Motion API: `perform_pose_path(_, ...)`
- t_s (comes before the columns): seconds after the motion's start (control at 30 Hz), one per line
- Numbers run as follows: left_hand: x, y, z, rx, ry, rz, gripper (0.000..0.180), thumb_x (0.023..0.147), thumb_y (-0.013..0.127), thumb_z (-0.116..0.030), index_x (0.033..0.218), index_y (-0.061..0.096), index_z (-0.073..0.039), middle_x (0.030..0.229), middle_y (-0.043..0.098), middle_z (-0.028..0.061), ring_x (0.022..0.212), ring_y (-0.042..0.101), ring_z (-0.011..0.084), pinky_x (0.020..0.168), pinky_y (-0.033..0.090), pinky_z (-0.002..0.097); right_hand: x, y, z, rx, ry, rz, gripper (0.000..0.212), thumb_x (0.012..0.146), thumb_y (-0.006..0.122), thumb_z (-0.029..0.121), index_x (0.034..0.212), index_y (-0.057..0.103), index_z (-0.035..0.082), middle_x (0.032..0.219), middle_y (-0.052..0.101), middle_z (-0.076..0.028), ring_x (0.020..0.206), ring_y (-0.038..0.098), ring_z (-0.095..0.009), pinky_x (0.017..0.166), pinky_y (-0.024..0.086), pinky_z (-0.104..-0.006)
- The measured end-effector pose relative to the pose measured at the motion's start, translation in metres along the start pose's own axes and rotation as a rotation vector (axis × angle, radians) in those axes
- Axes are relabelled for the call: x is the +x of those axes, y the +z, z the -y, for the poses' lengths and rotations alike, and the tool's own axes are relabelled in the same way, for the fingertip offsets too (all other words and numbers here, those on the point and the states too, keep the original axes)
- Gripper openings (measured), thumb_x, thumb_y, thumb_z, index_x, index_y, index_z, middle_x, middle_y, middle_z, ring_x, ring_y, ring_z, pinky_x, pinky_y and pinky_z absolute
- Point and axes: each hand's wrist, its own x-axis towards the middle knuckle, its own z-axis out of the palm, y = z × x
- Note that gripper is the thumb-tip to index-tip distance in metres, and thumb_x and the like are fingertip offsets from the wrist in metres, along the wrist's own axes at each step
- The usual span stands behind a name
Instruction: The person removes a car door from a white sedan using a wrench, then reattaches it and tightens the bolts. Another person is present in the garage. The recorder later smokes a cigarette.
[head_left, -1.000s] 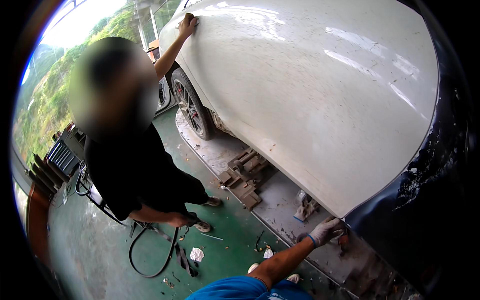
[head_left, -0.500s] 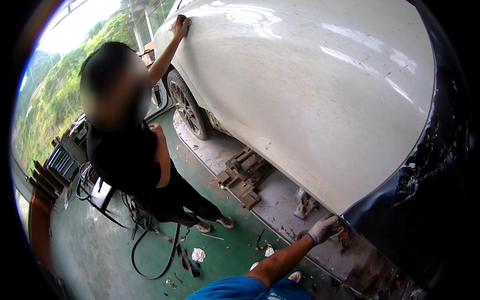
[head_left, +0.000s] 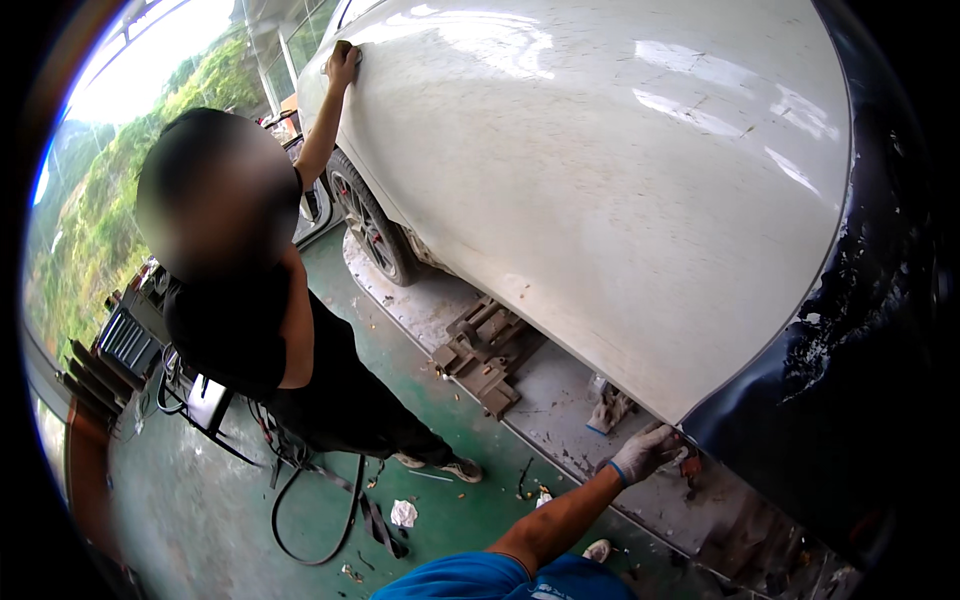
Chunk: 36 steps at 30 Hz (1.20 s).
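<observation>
My left hand (head_left: 645, 453), in a pale work glove, reaches across from the blue sleeve. Its fingers curl at the lower rear corner of a large white car door (head_left: 600, 250), closed around the edge; the fingertips are partly hidden. The door's surface is dusty and streaked. Right beside that corner begins a dark, scuffed body panel (head_left: 840, 400). My right hand is out of the picture. At the door's far end, a co-worker in black (head_left: 240, 330) holds a bare hand (head_left: 343, 65) to its edge.
A car wheel (head_left: 370, 220) rests on a grey platform (head_left: 560, 385), with a rusty metal clamp (head_left: 485, 350) beneath the door. Another glove (head_left: 608, 410) lies near my hand. A black hose (head_left: 290, 535), strap and crumpled paper (head_left: 403, 513) lie on the green floor.
The co-worker's body has shifted and the bent arm now lies closer across the torso. My left hand stays at the door's corner. The whole view has shifted slightly.
</observation>
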Motion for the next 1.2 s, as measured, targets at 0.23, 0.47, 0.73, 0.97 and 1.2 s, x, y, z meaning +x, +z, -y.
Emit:
perform_pose_path(0.23,-0.005,0.006,-0.003,-0.027,0.033,0.011,0.057,0.101,0.064,-0.03,0.151,0.042,-0.012,0.148,0.054,0.0062,0.131,0.055,0.0274,0.109,0.042,0.0447,0.008,0.006,-0.016,-0.008,-0.03,-0.037,0.065,0.09,0.065,0.051,0.139,0.06,0.01,0.131,0.061,-0.031,0.12,0.058,-0.05,0.104,0.045,-0.0566)
perform_pose_path(0.47,-0.006,0.01,-0.007,-0.002,0.034,0.02,0.057,0.101,0.064,-0.029,0.151,0.042,-0.012,0.15,0.052,0.0074,0.132,0.054,0.0289,0.109,0.042,0.0463,0.009,0.006,-0.026,0.028,-0.038,-0.034,0.064,0.09,0.066,0.05,0.138,0.061,0.008,0.136,0.059,-0.029,0.124,0.056,-0.05,0.105,0.045,-0.0567)
perform_pose_path(0.73,-0.009,0.007,-0.011,0.031,0.044,0.071,0.059,0.1,0.065,-0.031,0.152,0.042,-0.014,0.15,0.052,0.0058,0.134,0.052,0.0264,0.109,0.041,0.0447,0.017,0.023,-0.034,-0.122,-0.247,-0.274,0.05,0.09,0.065,0.046,0.12,0.068,0.006,0.115,0.069,-0.026,0.107,0.064,-0.049,0.093,0.051,-0.0573)
perform_pose_path(0.97,-0.008,0.017,-0.009,0.063,0.053,0.057,0.066,0.096,0.069,-0.037,0.152,0.042,-0.018,0.15,0.052,0.004,0.138,0.049,0.027,0.119,0.032,0.0522,-0.007,-0.003,0.0,-0.011,-0.128,-0.073,0.045,0.086,0.063,0.042,0.102,0.073,0.001,0.092,0.072,-0.026,0.086,0.071,-0.042,0.075,0.053,-0.0525)
perform_pose_path(1.2,-0.007,0.024,-0.007,0.005,0.101,0.121,0.063,0.098,0.067,-0.029,0.153,0.04,-0.014,0.153,0.049,0.0061,0.14,0.046,0.0299,0.116,0.036,0.0515,-0.032,-0.035,0.038,0.042,0.04,-0.03,0.052,0.089,0.058,0.047,0.108,0.07,-0.001,0.108,0.07,-0.028,0.102,0.067,-0.044,0.09,0.051,-0.049)
